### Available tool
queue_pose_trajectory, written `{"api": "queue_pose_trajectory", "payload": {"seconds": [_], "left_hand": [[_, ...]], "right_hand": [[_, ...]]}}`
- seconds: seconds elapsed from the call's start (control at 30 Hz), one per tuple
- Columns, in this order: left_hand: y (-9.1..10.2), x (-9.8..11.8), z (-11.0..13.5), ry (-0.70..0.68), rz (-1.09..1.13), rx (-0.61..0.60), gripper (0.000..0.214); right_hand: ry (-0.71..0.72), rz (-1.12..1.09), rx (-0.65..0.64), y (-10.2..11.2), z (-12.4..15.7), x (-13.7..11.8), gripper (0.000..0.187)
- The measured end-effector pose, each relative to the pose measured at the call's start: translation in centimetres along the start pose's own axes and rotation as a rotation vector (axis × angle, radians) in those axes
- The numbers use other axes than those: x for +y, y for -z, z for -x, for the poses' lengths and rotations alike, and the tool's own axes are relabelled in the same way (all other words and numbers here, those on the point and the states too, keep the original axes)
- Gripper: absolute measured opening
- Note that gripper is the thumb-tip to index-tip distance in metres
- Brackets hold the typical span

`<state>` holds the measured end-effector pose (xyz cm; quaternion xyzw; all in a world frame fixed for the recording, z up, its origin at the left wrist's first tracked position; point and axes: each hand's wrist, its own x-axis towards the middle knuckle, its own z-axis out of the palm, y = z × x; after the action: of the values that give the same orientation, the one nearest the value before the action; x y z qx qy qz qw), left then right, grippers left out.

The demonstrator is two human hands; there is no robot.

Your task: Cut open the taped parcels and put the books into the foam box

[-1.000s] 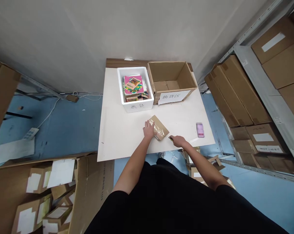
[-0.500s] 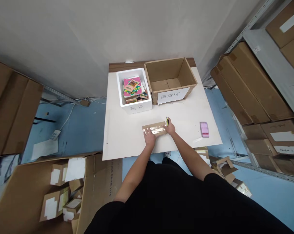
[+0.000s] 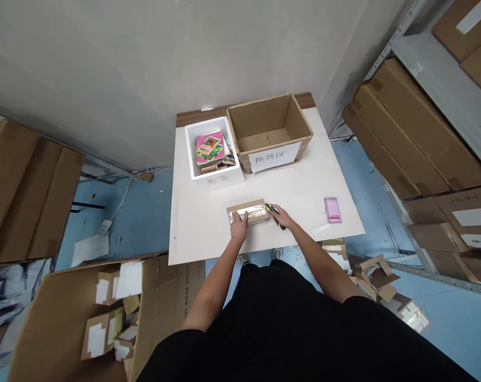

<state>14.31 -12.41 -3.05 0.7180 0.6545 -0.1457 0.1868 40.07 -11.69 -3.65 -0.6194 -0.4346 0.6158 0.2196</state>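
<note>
A small taped cardboard box [image 3: 257, 207] lies near the front middle of the white table. My left hand [image 3: 239, 228] presses down on its left part, fingers apart on the shiny tape. In my right hand [image 3: 282, 216] is a black and yellow box cutter [image 3: 272, 209], with its tip by the box's right end. Whether the blade touches the cardboard is too small to tell. Behind the box stand a white foam box [image 3: 228, 178] with several colourful card packs [image 3: 211, 146] in it and an open cardboard box [image 3: 304, 142] with a handwritten label.
A pink pack [image 3: 333, 210], partly blurred out, lies at the table's right side. At lower left, a large carton [image 3: 166, 297] holds several small boxes. Shelves with cartons [image 3: 419, 127] flank the right side, and loose boxes [image 3: 400, 302] lie on the blue floor.
My right hand has drawn back off the box's right end and tilted the cutter, which now points toward the box. My left hand stays on the box. The camera view has shifted slightly.
</note>
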Motion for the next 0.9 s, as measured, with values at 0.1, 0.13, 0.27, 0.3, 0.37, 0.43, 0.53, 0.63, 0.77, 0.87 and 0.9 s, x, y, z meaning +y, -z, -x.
{"api": "queue_pose_trajectory", "payload": {"seconds": [0.1,0.13,0.27,0.3,0.37,0.43,0.53,0.63,0.77,0.87,0.9], "left_hand": [[0.1,0.0,-0.1,0.003,-0.028,-0.01,0.064],[0.1,0.0,-0.1,0.005,-0.034,-0.011,0.064],[0.2,0.0,0.0,0.007,-0.021,0.0,0.065],[0.2,0.0,0.0,0.008,-0.014,0.0,0.066],[0.1,0.0,0.0,0.012,-0.002,-0.004,0.066],[0.1,0.0,0.0,0.018,0.006,-0.008,0.066],[-0.1,-0.1,0.0,0.019,0.018,-0.008,0.066],[-0.2,-0.1,-0.2,0.01,0.025,-0.005,0.067],[-0.5,-0.2,-0.3,0.004,0.013,-0.008,0.067],[-0.6,-0.4,-0.3,0.004,0.006,-0.021,0.069],[-0.6,-0.5,-0.3,0.001,0.005,-0.023,0.069]], "right_hand": [[-0.008,0.016,-0.012,0.1,-0.5,-0.2,0.056],[-0.008,0.009,-0.014,0.1,-0.6,-0.2,0.057],[0.01,-0.082,-0.023,-0.2,-0.9,0.5,0.058],[0.015,-0.103,-0.024,-0.2,-0.9,0.7,0.057],[0.018,-0.122,-0.017,-0.4,-0.9,1.0,0.058],[0.021,-0.117,-0.01,-0.5,-1.0,1.2,0.06],[0.026,-0.087,-0.007,-0.4,-1.0,1.1,0.059],[0.024,-0.051,-0.03,0.1,-1.1,0.7,0.056],[0.019,-0.03,-0.101,1.1,-1.1,0.1,0.055],[-0.011,0.018,-0.167,2.3,-0.7,-0.3,0.056],[-0.024,0.038,-0.19,2.8,-0.4,-0.4,0.057]]}}
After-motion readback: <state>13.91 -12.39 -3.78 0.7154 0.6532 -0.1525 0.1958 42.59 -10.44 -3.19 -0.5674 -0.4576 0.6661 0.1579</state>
